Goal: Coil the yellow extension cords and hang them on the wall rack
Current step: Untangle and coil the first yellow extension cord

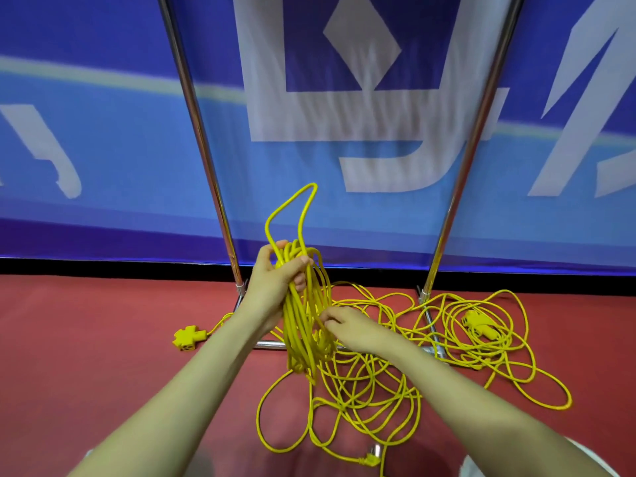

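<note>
Left hand [275, 275] fingers wrap the yellow coil [303, 339]; right hand [351, 327] pinches it lower

Centre frame: cord bundle [306, 315] in left hand [272, 280], right hand [347, 327] pinching its lower right; loose cords [378, 390] on floor [103, 339] below and right, rack poles [203, 139] behind.

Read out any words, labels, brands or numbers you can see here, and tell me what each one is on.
No readable text anywhere.
On the banner: large white shapes, perhaps cut-off letters or a logo; no word can be made out.
On the socket block, plug and cord: no legible markings.
</note>
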Demonstrator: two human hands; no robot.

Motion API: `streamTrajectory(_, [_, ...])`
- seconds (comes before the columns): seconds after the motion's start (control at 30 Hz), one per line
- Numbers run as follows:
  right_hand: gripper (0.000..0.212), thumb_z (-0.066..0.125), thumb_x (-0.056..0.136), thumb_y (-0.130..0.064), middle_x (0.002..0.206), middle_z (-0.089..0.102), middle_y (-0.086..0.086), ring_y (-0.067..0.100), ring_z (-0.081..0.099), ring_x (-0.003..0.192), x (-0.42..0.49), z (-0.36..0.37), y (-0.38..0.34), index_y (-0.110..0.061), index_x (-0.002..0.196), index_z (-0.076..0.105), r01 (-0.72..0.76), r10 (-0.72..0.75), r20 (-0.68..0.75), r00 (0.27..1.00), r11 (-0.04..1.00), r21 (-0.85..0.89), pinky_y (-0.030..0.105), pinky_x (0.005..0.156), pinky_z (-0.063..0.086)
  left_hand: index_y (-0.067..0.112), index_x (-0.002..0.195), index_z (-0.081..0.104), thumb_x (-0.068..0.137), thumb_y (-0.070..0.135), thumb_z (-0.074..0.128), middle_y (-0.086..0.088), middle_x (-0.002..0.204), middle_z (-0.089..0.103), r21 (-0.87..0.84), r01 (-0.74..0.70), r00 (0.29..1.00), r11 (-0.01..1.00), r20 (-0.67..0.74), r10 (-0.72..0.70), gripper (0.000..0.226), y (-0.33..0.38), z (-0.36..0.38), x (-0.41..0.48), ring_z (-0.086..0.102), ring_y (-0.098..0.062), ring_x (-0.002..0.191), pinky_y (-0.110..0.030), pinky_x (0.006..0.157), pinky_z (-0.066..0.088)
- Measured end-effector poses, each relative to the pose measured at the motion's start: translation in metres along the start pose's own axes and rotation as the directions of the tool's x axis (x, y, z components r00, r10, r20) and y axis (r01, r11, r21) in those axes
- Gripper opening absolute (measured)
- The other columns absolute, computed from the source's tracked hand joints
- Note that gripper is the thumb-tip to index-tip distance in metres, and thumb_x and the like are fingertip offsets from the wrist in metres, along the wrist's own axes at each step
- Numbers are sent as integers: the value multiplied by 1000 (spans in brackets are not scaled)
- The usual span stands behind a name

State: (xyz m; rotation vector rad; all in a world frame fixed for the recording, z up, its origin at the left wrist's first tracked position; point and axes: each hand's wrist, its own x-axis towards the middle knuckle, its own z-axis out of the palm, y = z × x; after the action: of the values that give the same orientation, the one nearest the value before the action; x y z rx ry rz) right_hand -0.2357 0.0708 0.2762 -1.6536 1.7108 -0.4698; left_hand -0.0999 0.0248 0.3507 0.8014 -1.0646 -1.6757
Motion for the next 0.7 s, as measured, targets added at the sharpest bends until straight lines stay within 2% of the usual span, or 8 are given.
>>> streamTrajectory(0.07, [19,44,93,-7,68,50,-4,12,43,60,-3,0,2,-19,83,55,3,-4,81,997,1000,9,26,55,33,15,104,39,89,-10,55,-17,82,54,-4,-11,1000,1000,-7,11,34,3,-2,2,41,-8,41,-18,40,34])
streamTrajectory(0.13, [26,45,95,-8,72,56,-4,16,51,63,-3,-2,5,-25,77,53,42,-41,71,997,999,-16,27,57,39,15,105,38,89,-8,56,-15,80,53,4,-12,1000,1000,-3,12,34,4,-4,4,41,-8,41,-18,40,34])
streamTrajectory(0.2, [21,42,97,-6,88,66,1,22,60,73,-5,-6,3,-16,93,60,57,-57,-90,994,998,-7,28,64,43,16,115,35,89,-5,59,-13,77,51,56,-3,1000,998,1,3,41,4,-7,6,42,-8,42,-19,40,37])
streamTrajectory(0.3, [23,37,98,-3,83,64,3,14,55,65,-6,-28,1,-6,109,57,9,48,-415,909,991,135,17,52,38,25,128,17,87,1,65,-9,67,48,194,33,999,980,-9,-32,68,0,-12,8,42,-9,43,-21,44,38])
streamTrajectory(0.37, [26,36,97,-4,88,63,7,24,60,76,-5,-47,6,-7,117,51,-11,82,-548,833,991,132,27,61,45,24,126,16,87,4,68,-8,65,48,273,35,999,961,-3,-35,68,-4,-14,8,42,-11,44,-25,49,37])
streamTrajectory(0.43, [26,37,97,-7,92,65,11,35,63,84,-5,-63,13,-6,123,40,-69,95,-645,758,995,65,39,71,49,24,119,21,87,7,67,-17,77,51,307,33,999,951,0,-35,59,-6,-17,9,41,-12,46,-28,52,36])
streamTrajectory(0.53, [18,37,97,-9,94,65,24,43,61,88,-10,-76,23,-2,114,39,-247,85,-711,698,961,-127,41,64,41,22,119,25,90,9,65,-20,87,53,317,33,999,948,-13,-30,52,-3,-21,8,42,-13,48,-29,52,36])
streamTrajectory(0.7, [29,40,92,-2,107,63,16,34,52,105,-18,-77,36,-6,120,45,-392,13,-598,801,767,-508,39,80,40,10,126,32,93,7,58,-15,87,59,236,29,999,971,29,-37,42,6,-21,5,41,-9,48,-20,44,35])
